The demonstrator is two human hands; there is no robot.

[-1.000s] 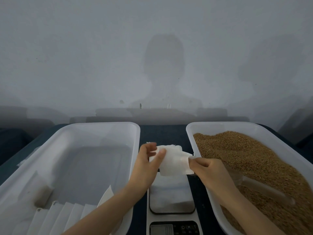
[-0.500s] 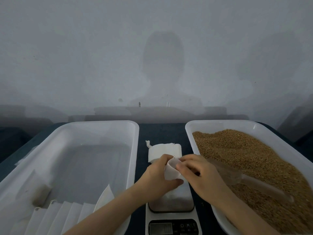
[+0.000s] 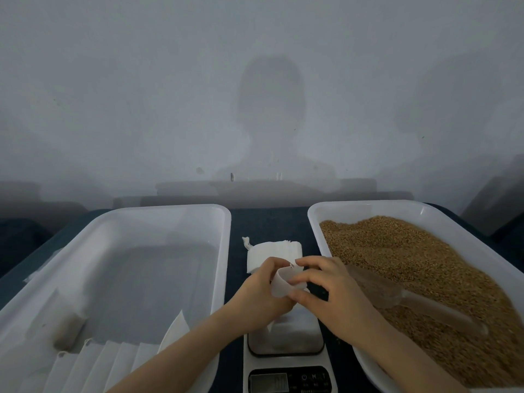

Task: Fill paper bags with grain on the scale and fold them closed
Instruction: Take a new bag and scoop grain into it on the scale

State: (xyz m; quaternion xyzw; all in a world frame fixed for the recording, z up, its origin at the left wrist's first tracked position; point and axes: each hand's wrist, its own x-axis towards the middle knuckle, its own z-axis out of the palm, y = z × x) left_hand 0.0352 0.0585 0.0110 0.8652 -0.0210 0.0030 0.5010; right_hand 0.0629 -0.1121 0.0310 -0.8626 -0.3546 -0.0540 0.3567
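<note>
Both hands, left (image 3: 259,292) and right (image 3: 336,295), pinch a paper bag (image 3: 281,285), covering much of it.

Reaching in from near-left and near-right, meeting at centre. Pinching paper bag (image 3: 283,283) with left hand (image 3: 259,292), fingers (image 3: 269,263) curled. Gripping same bag from right with right hand (image 3: 336,293), thumb nearest.

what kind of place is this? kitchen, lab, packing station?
Likely a small grain-packing bench against a bare wall. Cues: a white plastic tub heaped with brown grain, a digital scale beside it, and a stack of white paper bags behind the scale. Left hand and right hand hold one bag over it.
</note>
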